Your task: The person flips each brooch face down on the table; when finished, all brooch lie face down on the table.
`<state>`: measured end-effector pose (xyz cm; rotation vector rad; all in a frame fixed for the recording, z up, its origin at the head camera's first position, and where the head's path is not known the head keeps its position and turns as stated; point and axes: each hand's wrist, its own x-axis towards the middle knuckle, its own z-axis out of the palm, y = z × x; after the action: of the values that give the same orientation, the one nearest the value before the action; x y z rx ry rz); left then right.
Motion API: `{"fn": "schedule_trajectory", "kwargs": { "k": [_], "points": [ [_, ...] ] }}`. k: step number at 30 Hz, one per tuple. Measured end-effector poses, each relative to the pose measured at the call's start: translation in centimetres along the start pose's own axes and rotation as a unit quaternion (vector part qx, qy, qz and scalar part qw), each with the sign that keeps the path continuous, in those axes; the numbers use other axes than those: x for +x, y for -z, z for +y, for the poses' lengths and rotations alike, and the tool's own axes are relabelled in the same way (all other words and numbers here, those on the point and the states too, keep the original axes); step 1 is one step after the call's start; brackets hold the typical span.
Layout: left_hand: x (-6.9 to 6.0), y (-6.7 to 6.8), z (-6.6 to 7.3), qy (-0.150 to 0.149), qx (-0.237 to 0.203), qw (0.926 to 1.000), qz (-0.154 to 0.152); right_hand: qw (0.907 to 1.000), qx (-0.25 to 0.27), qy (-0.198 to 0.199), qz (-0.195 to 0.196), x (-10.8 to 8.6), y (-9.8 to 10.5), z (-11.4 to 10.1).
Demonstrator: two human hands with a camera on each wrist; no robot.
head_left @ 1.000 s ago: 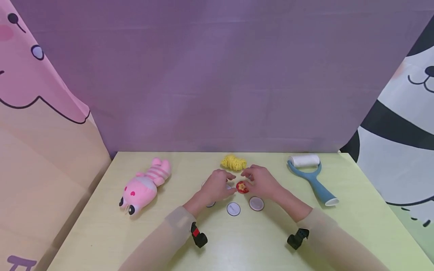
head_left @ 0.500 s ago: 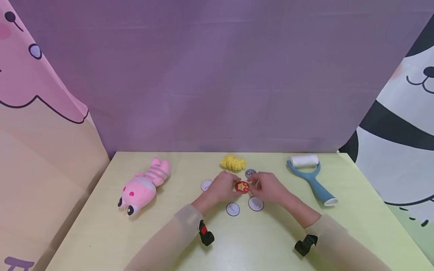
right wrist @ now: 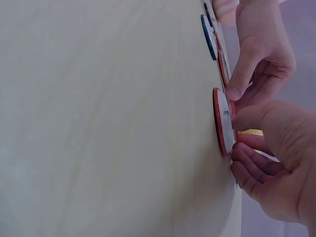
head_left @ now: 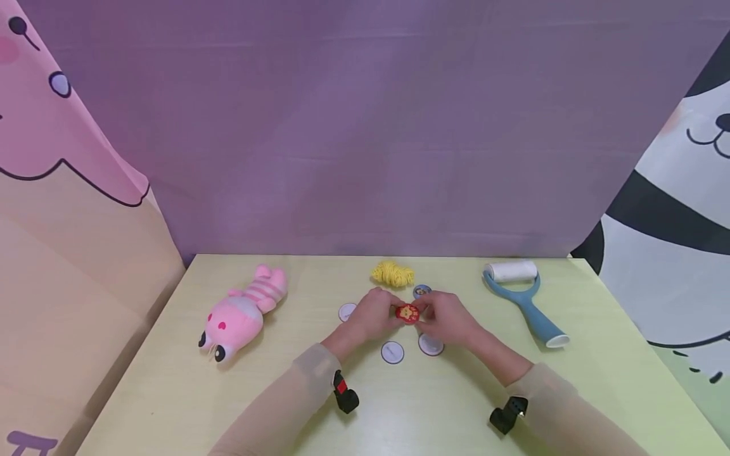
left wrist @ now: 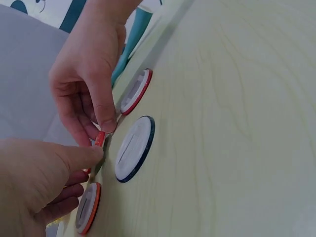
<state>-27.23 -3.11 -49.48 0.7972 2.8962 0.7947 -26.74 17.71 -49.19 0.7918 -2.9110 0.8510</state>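
Observation:
A round red badge (head_left: 407, 313) with a yellow star sits between my two hands at mid-table. My left hand (head_left: 373, 315) pinches its left edge, thumb on the near side in the left wrist view. From the other side, my right hand (head_left: 447, 318) pinches the right edge with thumb and fingers. Just below lie two badges with white backs up, a dark-rimmed badge (head_left: 392, 352) and a red-rimmed badge (head_left: 431, 344). A blue picture badge (head_left: 422, 291) lies beyond the right fingers. Another white-backed badge (head_left: 347, 311) is partly covered by my left hand.
Yellow string (head_left: 392, 274) lies bundled at the back. A pink plush toy (head_left: 242, 320) is on the left, and a blue-handled roller (head_left: 527, 304) on the right. A purple cloth (head_left: 365, 126) hangs behind the table (head_left: 445, 411).
My left hand has shifted right and taken the badge's left edge; my right hand has settled on its right edge. The blue badge and the left white-backed one have come into view.

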Motion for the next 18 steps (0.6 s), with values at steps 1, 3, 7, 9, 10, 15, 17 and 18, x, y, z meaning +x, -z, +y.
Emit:
{"fn": "schedule_trajectory", "kwargs": {
  "k": [1, 3, 7, 9, 10, 15, 17, 18],
  "points": [
    [-0.1, 0.1, -0.1, 0.003, -0.010, 0.9999, 0.002, 1.0000, 0.002, -0.001, 0.002, 0.0, 0.0, 0.0],
    [-0.2, 0.3, -0.2, 0.014, -0.032, 0.9994, 0.007, 0.9999, 0.009, -0.006, 0.007, 0.0, 0.1, 0.0],
    [-0.6, 1.0, -0.1, 0.033, -0.085, 0.9955, 0.025, 0.9986, 0.041, -0.020, 0.028, -0.3, 0.5, 0.1],
    [-0.8, 1.3, 0.1, 0.034, -0.112, 0.9925, 0.035, 0.9970, 0.061, -0.025, 0.040, -0.4, 0.8, 0.1],
    [-0.9, 1.4, 0.2, 0.033, -0.125, 0.9907, 0.042, 0.9962, 0.069, -0.027, 0.046, -0.5, 1.0, 0.1],
    [-1.3, 2.0, 0.7, 0.020, -0.167, 0.9823, 0.082, 0.9927, 0.085, -0.025, 0.081, -0.5, 1.8, -0.1],
    [-1.3, 2.2, 0.9, 0.009, -0.174, 0.9794, 0.102, 0.9913, 0.086, -0.017, 0.097, -0.4, 2.0, -0.2],
    [-1.4, 2.3, 1.0, 0.001, -0.173, 0.9785, 0.112, 0.9906, 0.086, -0.011, 0.105, -0.4, 2.1, -0.2]
  ]
}}
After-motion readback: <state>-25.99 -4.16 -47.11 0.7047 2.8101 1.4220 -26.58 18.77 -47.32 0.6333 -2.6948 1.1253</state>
